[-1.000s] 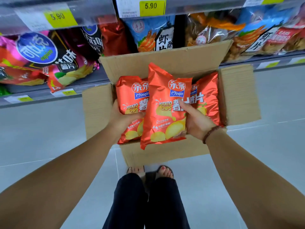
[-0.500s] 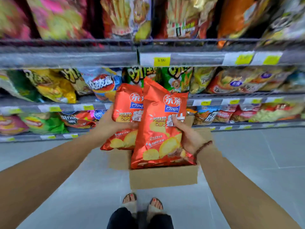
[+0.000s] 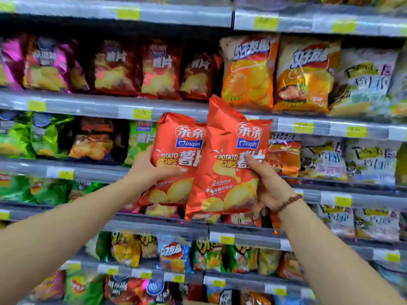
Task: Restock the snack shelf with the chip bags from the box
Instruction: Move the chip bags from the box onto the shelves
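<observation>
Two red chip bags are held up in the air in front of the shelf (image 3: 88, 104), not on it yet. The left hand (image 3: 152, 170) holds the left bag (image 3: 178, 137) by its left side. Its thumb (image 3: 176, 171) lies flat across the front of the bag, and the other fingers are behind the bag, so how they lie cannot be told. The right hand (image 3: 268, 186) holds the right bag (image 3: 226, 172) by its right side. Its thumb (image 3: 251, 160) presses on the front near the white letters, and the other fingers curl round the back, mostly hidden. So each bag is pinched between a thumb in front and fingers behind. The right bag sits higher and covers the right edge of the left bag. Both bags stand upright with their fronts facing the camera. A bead bracelet (image 3: 288, 202) is on the right wrist. Behind the bags, the shelf rows are full of other snack bags, with dark red bags (image 3: 158, 69) just above. Yellow tags (image 3: 142, 114) line the rails.
</observation>
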{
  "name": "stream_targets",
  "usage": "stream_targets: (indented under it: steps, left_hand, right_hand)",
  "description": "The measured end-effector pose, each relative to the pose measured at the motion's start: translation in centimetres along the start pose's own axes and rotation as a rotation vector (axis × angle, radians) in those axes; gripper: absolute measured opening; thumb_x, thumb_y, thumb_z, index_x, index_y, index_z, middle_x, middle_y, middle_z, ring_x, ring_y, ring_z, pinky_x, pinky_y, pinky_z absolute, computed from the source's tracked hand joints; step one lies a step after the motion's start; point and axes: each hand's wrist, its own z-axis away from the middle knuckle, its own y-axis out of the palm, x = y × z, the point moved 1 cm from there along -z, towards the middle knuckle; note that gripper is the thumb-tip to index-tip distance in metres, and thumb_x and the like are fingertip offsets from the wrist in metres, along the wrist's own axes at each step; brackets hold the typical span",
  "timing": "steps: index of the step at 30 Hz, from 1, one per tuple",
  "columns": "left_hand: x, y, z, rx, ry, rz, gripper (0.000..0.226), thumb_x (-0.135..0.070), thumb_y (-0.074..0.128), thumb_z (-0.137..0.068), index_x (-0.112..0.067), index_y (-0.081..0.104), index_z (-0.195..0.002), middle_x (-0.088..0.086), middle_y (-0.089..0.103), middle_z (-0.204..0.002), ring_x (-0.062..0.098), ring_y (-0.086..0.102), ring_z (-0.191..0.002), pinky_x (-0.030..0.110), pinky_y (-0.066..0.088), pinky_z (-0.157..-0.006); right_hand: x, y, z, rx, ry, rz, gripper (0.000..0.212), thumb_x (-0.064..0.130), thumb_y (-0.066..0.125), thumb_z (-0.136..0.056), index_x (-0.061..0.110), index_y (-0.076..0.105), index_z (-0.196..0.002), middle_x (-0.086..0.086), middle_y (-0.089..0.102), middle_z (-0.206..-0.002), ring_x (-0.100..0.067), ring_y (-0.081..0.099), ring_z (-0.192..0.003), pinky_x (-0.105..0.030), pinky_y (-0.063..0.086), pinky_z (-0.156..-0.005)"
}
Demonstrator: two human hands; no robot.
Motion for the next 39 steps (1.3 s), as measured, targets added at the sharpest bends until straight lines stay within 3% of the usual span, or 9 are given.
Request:
stream_targets:
  steps: [2,5,8,15,20,27,31,36,39]
  left_hand:
    - [-4.0,-1.3,-0.6,-0.025,0.067,0.031,0.077,-0.026,0.094,-0.045,-0.019,0.061,-0.114,-0.001,0.077,-0.09,0.015,0.074,-0.084,0.026,0.058,-0.068]
    - [-7.8,-3.3,-1.6,-0.074,0.143,0.047,0.07,-0.01,0.091,-0.051,-0.015,0.06,-0.114,-0.003,0.078,-0.085,0.012,0.074,-0.077,0.021,0.056,-0.06]
    - [-10.1,-5.5,-2.7,-0.101,0.204,0.071,0.066,-0.011,0.089,-0.058,-0.022,0.058,-0.115,-0.005,0.077,-0.088,0.01,0.074,-0.078,0.023,0.057,-0.062]
    - [-12.1,-13.2,-7.5,-0.238,0.374,0.056,0.077,-0.036,0.092,-0.036,-0.034,0.058,-0.106,-0.01,0.076,-0.094,0.01,0.073,-0.087,0.027,0.058,-0.071]
    - [-12.1,-18.1,-11.5,-0.198,0.453,0.033,0.079,-0.023,0.092,-0.047,-0.032,0.055,-0.116,-0.004,0.074,-0.102,0.01,0.072,-0.091,0.026,0.059,-0.076]
    - [-11.6,-21.7,-16.3,-0.124,0.58,0.062,0.076,-0.023,0.094,-0.044,-0.035,0.055,-0.108,-0.01,0.076,-0.096,0.01,0.072,-0.09,0.024,0.058,-0.074]
    - [-11.4,-22.7,-18.1,-0.092,0.619,0.074,0.076,-0.023,0.093,-0.046,-0.035,0.054,-0.111,-0.007,0.075,-0.101,0.012,0.072,-0.094,0.025,0.057,-0.076]
    - [-9.7,-21.4,-19.9,-0.032,0.565,0.083,0.07,0.0,0.084,-0.057,-0.026,0.052,-0.113,-0.014,0.076,-0.09,0.004,0.072,-0.084,0.018,0.055,-0.069]
    - [-10.1,-21.5,-20.9,0.021,0.525,0.074,0.077,-0.008,0.089,-0.05,-0.026,0.053,-0.116,-0.012,0.076,-0.092,0.008,0.072,-0.086,0.02,0.057,-0.069]
  right_hand:
    - [4.0,1.7,-1.1,0.046,-0.076,0.029,0.086,0.049,0.093,-0.036,0.016,0.066,-0.111,-0.009,0.074,-0.108,-0.024,0.072,-0.095,-0.038,0.059,-0.075]
    - [8.1,4.3,-2.6,0.095,-0.159,0.055,0.085,0.047,0.093,-0.036,0.017,0.066,-0.111,-0.008,0.074,-0.107,-0.023,0.072,-0.093,-0.035,0.059,-0.072]
    - [10.4,6.5,-4.5,0.099,-0.243,0.07,0.086,0.046,0.094,-0.035,0.015,0.066,-0.111,-0.008,0.074,-0.106,-0.023,0.072,-0.094,-0.034,0.058,-0.073]
    - [13.2,12.1,-10.7,0.076,-0.439,0.043,0.092,0.042,0.093,-0.038,0.01,0.063,-0.118,-0.008,0.074,-0.108,-0.023,0.071,-0.095,-0.036,0.058,-0.076]
    - [12.9,15.0,-15.3,-0.037,-0.59,0.126,0.1,0.042,0.095,-0.037,0.002,0.059,-0.121,-0.01,0.074,-0.106,-0.027,0.071,-0.096,-0.042,0.057,-0.079]
    - [12.5,16.6,-18.1,-0.152,-0.766,0.211,0.095,0.044,0.094,-0.036,0.007,0.058,-0.117,0.004,0.077,-0.092,-0.014,0.073,-0.086,-0.029,0.057,-0.072]
    - [12.3,16.6,-19.3,-0.225,-0.792,0.266,0.102,0.044,0.095,-0.036,0.005,0.056,-0.122,0.001,0.076,-0.1,-0.019,0.072,-0.093,-0.035,0.058,-0.077]
    - [11.5,15.3,-20.3,-0.242,-0.742,0.377,0.107,0.042,0.096,-0.034,0.005,0.054,-0.126,-0.009,0.072,-0.111,-0.024,0.07,-0.099,-0.034,0.057,-0.077]
    - [11.0,14.3,-20.8,-0.227,-0.669,0.454,0.096,0.039,0.095,-0.034,0.009,0.059,-0.119,-0.001,0.075,-0.103,-0.017,0.072,-0.095,-0.029,0.059,-0.076]
